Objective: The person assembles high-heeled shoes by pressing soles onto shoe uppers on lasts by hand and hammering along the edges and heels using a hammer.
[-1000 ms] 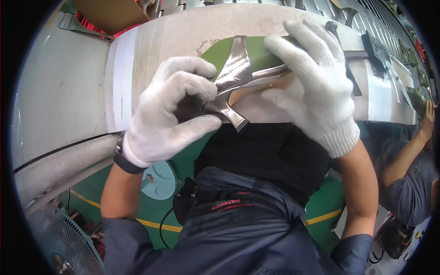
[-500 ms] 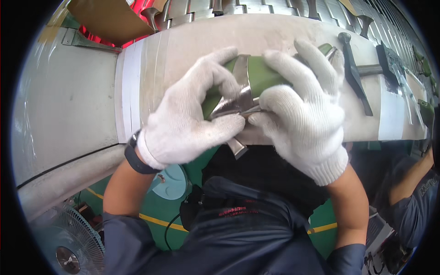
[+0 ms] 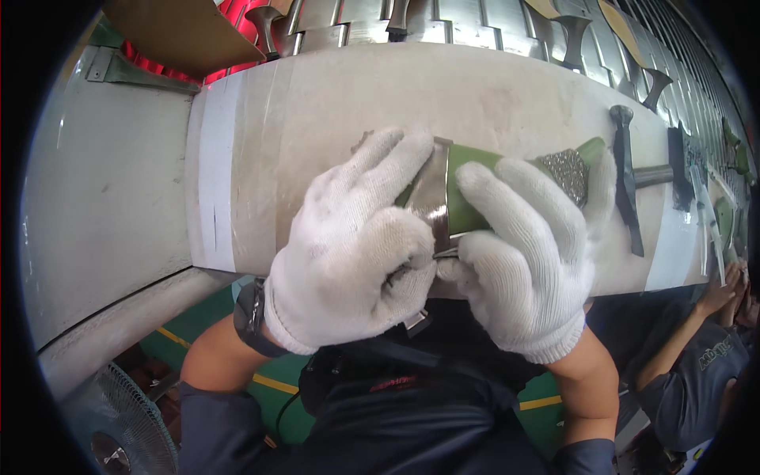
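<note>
A green shoe last lies under both my gloved hands over the padded bench. Around it runs a shiny metallic strap, and glittery material covers part of its right end. My left hand rests fingers on the strap side, thumb and forefinger curled together at its near edge; what they pinch is partly hidden. Over the right part of the last my right hand is wrapped, its thumb and forefinger close to the strap's near edge. Below them a short metallic strap end hangs down.
A hammer with a long dark head lies on the bench to the right. Beyond are metal slats carrying metallic pieces. A fan stands lower left; a co-worker's arm shows at right.
My hands and the last sit lower in the picture. The left thumb and forefinger have curled together, and more of the glittery end shows.
</note>
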`<control>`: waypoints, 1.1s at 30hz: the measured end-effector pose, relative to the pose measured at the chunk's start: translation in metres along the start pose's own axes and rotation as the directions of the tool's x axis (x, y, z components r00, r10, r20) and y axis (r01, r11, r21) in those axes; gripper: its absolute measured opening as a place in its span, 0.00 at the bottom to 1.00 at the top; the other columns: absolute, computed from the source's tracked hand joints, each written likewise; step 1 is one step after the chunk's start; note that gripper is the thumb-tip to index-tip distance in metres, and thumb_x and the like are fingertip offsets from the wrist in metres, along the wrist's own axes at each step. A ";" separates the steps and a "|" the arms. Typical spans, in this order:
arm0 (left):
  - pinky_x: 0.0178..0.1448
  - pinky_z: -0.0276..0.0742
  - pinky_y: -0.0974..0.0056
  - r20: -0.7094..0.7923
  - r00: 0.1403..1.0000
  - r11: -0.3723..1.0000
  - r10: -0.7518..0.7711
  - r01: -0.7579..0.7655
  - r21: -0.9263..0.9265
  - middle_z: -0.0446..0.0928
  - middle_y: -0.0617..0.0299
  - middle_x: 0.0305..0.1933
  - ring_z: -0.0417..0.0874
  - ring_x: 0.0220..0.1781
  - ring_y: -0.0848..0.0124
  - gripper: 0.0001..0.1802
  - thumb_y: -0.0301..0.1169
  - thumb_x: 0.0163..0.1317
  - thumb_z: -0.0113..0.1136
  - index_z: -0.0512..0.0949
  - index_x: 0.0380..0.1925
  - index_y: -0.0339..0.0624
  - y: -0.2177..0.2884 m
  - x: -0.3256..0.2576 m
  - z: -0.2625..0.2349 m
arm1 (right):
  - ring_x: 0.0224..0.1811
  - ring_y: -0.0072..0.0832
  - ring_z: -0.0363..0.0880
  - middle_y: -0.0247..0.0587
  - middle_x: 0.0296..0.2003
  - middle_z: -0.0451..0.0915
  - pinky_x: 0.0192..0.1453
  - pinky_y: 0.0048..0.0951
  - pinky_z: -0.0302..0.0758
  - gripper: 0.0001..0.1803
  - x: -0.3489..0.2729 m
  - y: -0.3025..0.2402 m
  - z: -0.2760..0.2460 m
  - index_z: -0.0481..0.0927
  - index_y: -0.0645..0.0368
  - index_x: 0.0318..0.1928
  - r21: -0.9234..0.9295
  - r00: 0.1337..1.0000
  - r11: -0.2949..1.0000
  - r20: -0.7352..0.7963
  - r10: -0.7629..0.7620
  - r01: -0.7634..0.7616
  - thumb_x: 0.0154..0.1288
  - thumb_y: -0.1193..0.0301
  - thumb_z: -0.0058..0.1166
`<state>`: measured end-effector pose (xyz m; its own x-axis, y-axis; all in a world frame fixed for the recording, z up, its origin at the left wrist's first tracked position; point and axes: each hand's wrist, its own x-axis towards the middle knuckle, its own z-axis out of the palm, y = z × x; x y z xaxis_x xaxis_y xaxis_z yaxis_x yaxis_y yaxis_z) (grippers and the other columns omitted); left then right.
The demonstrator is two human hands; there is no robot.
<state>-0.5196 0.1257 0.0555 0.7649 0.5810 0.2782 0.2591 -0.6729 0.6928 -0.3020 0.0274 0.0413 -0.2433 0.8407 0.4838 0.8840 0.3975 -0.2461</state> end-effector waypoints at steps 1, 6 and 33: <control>0.80 0.72 0.41 0.005 1.000 0.999 -0.002 0.002 0.043 0.72 0.21 0.78 0.74 0.80 0.26 0.12 0.18 0.51 0.73 0.79 0.31 0.42 0.000 0.001 0.001 | 0.68 0.49 0.84 0.43 0.63 0.88 0.86 0.82 0.52 0.15 -0.001 0.001 0.000 0.80 0.50 0.41 0.003 1.000 1.000 0.004 0.010 -0.010 0.72 0.56 0.70; 0.79 0.73 0.41 0.021 0.999 0.992 -0.044 0.041 0.123 0.74 0.21 0.76 0.77 0.77 0.25 0.10 0.18 0.51 0.72 0.79 0.30 0.41 0.008 0.001 0.002 | 0.65 0.47 0.86 0.41 0.60 0.89 0.86 0.77 0.57 0.15 0.010 -0.002 -0.010 0.82 0.50 0.38 -0.026 0.998 0.999 0.063 0.026 -0.024 0.71 0.56 0.72; 0.81 0.75 0.50 0.049 0.987 0.958 -0.151 0.158 -0.240 0.78 0.39 0.73 0.80 0.77 0.46 0.36 0.28 0.54 0.77 0.76 0.65 0.36 0.008 0.000 -0.016 | 0.77 0.62 0.73 0.58 0.72 0.78 0.82 0.56 0.72 0.48 -0.012 0.030 -0.046 0.86 0.50 0.68 0.170 0.963 0.956 -0.091 0.255 -0.237 0.40 0.68 0.88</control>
<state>-0.5267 0.1278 0.0715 0.7454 0.6523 0.1375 0.2277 -0.4430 0.8672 -0.2545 0.0122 0.0668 0.0273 0.8773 0.4792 0.8351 0.2435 -0.4933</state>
